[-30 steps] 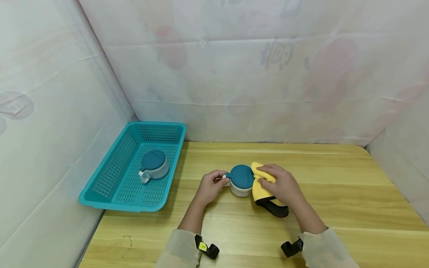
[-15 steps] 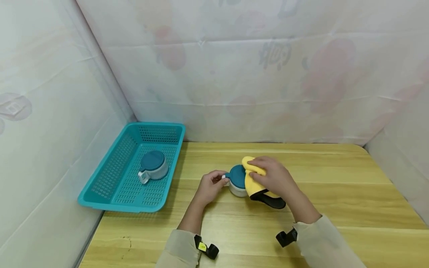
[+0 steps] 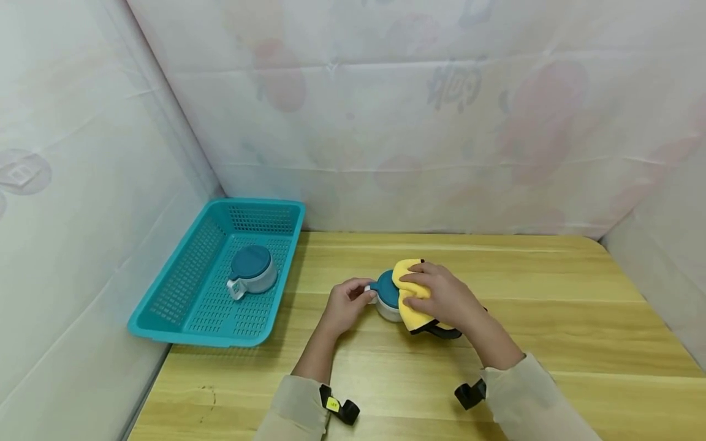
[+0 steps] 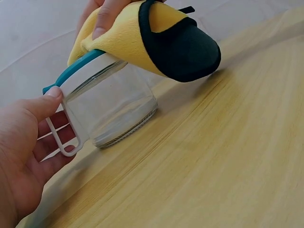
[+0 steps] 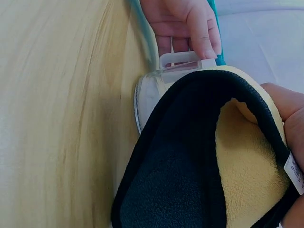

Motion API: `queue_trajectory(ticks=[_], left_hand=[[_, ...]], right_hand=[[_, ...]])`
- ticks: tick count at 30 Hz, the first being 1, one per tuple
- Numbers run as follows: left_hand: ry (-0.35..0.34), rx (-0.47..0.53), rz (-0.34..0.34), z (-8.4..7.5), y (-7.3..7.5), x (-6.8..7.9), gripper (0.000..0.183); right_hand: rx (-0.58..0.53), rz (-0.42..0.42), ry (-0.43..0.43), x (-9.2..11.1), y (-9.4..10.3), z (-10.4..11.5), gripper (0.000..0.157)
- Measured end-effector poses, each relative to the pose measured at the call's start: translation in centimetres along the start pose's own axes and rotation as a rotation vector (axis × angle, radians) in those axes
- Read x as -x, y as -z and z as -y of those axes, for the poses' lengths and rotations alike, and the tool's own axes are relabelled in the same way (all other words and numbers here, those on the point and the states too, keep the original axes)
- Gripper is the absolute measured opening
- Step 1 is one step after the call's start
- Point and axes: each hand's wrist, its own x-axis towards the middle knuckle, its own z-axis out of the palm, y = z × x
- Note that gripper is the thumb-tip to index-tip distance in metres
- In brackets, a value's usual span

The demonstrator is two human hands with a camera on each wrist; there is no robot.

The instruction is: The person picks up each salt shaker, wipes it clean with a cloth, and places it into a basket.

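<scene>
A clear glass seasoning jar (image 4: pixel 116 102) with a teal lid (image 3: pixel 388 289) and a white handle stands upright on the wooden table. My left hand (image 3: pixel 343 308) pinches the handle (image 4: pixel 71 151), its thumb at the top by the lid. In my right hand (image 3: pixel 448 295) is a yellow cleaning cloth (image 3: pixel 410 309) with dark edging, bunched under the fingers. That cloth lies over the right part of the lid and hangs down the jar's side. In the right wrist view the cloth's dark underside (image 5: pixel 166 175) hides much of the jar.
At the left stands a teal perforated plastic basket (image 3: pixel 144 334). Inside it sits a second jar (image 3: pixel 259 282) with a teal lid and white handle. The wooden table (image 3: pixel 557 318) extends to the right, and a pale printed curtain (image 3: pixel 353 135) hangs behind it.
My right hand has moved the cloth leftward and farther over the lid, and the cloth's folds have shifted. My left hand and the jar stay nearly where they were.
</scene>
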Motion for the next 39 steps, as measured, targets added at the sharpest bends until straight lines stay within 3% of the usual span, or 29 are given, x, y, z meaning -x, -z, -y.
queue_trajectory(ticks=[10, 22, 25, 27, 33, 36, 39], left_hand=[[-0.004, 0.017, 0.006, -3.2, 0.4, 1.0, 0.022], [-0.001, 0.011, 0.01, -3.4, 0.4, 0.9, 0.022], [0.011, 0.013, -0.006, -3.1, 0.4, 0.9, 0.022], [0.028, 0.022, -0.026, -2.1, 0.3, 0.6, 0.023], [0.043, 0.045, -0.072, 0.5, 0.0, -0.2, 0.024], [0.03, 0.046, -0.075, 0.7, 0.0, -0.2, 0.024], [0.015, 0.033, -0.072, 0.8, 0.1, -0.2, 0.027]], right_hand=[[0.031, -0.057, 0.129, 1.2, -0.2, -0.6, 0.032], [-0.151, -0.213, -0.001, 2.7, -1.0, -2.6, 0.035], [-0.166, -0.261, -0.045, 2.9, -1.1, -2.7, 0.036], [-0.167, -0.301, -0.058, 2.9, -1.2, -2.6, 0.037], [-0.166, -0.416, -0.008, 2.1, -1.4, -1.1, 0.038], [-0.112, -0.404, 0.012, 1.3, -1.5, -0.2, 0.037], [-0.014, -0.322, 0.016, 0.5, -1.4, 0.5, 0.037]])
